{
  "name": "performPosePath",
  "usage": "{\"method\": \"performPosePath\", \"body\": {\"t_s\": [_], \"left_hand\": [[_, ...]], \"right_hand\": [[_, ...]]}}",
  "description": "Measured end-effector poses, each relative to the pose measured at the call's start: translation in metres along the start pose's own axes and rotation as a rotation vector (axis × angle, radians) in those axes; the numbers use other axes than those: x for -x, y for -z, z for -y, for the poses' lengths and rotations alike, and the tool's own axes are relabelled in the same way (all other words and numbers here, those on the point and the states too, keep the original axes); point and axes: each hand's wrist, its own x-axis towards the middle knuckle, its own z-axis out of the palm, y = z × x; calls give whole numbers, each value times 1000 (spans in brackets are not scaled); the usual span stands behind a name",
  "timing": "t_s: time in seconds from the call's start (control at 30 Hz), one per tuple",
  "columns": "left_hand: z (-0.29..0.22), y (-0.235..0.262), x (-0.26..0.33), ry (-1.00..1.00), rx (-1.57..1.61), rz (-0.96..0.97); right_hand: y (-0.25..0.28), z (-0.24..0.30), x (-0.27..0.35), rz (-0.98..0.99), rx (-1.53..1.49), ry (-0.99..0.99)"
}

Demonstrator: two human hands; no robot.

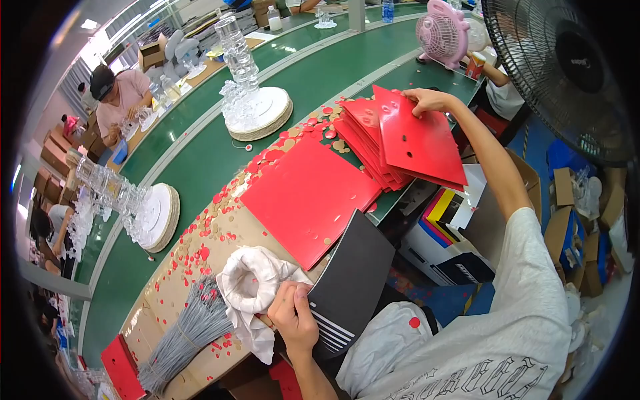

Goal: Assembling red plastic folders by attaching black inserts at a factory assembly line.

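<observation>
My left hand [293, 319] is closed on the lower edge of a black cardboard piece [353, 277] with white stripes, tilted above my lap. At the far right of the work surface, my right hand [430, 101] pinches the upper edge of a glossy red cardboard sheet [427, 143] with small punched holes. That sheet lies over a fanned pile of similar red sheets [363, 143]. Between my hands rests a neat square stack of plain red sheets [310, 200]. A crumpled white cloth ring [253, 280] sits just left of my left hand.
A bundle of grey ties [187, 337] lies on brown cardboard [193, 267] strewn with red and tan discs. Clear plastic stacks on round white bases [260, 113] stand on the green conveyor. A black fan [567, 67] and open box [520, 180] are at right; other people work beyond.
</observation>
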Motion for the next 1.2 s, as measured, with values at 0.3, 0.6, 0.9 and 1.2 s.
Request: {"method": "performPosePath", "body": {"t_s": [0.3, 0.6, 0.9, 1.2], "left_hand": [[-9, 16, -2, 25, 93, 93], [-12, 28, 6, 88, 177, 85], [-4, 40, 6, 149, 160, 63], [6, 24, 7, 286, 184, -74]], "right_hand": [[36, 20, -32, 21, 73, 132], [-15, 7, -59, -57, 189, 76], [-11, 8, -50, -312, 568, 221], [-188, 202, 127, -69, 238, 1081]]}}
